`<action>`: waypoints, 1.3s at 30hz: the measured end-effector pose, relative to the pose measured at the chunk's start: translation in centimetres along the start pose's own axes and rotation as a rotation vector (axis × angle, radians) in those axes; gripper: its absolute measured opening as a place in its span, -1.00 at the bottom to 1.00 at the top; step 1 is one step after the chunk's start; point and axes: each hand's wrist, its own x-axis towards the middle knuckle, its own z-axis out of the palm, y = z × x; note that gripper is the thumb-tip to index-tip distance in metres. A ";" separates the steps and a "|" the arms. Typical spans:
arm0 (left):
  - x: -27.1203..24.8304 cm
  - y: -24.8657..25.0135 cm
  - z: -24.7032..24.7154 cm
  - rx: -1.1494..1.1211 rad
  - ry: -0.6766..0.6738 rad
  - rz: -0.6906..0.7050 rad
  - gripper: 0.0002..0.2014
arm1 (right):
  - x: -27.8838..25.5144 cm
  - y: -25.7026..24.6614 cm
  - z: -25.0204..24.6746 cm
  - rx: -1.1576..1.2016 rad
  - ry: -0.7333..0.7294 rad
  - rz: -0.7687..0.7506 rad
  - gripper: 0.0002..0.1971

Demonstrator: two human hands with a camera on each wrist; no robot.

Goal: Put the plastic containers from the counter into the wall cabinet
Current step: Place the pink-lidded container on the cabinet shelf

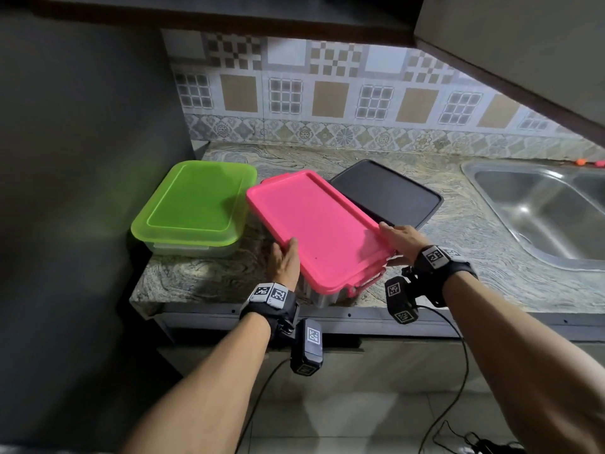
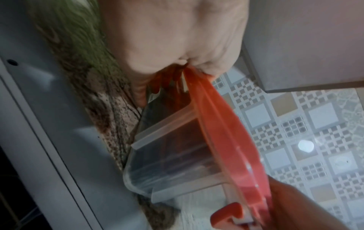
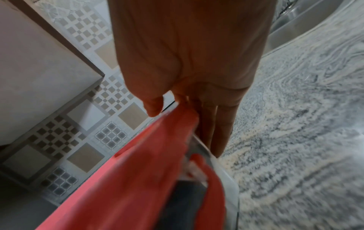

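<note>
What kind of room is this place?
Most likely a home kitchen: a steel sink set in a marbled stone counter, a patterned tile backsplash, and a wall cabinet above.

No readable text, labels or numbers anywhere.

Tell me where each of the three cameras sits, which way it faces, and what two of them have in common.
Head: worn high, looking down at the counter; both forearms, left hand and right hand show.
Left wrist: looks along the left hand at the pink-lidded container.
Right wrist: looks along the right hand toward the backsplash.
All three share the pink-lidded container.
</note>
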 end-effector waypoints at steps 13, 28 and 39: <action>-3.4 0.6 -4.7 -0.242 -0.044 0.172 -0.46 | -9.8 -1.1 2.9 0.369 -0.040 -0.131 -0.57; -20.9 8.4 -14.8 -0.439 -0.353 0.497 -0.62 | -31.2 -6.0 3.7 0.556 0.056 -0.501 -0.81; -27.4 20.0 -19.5 -0.483 -0.454 0.797 -0.68 | -38.8 -16.0 1.8 0.738 0.134 -0.708 -0.80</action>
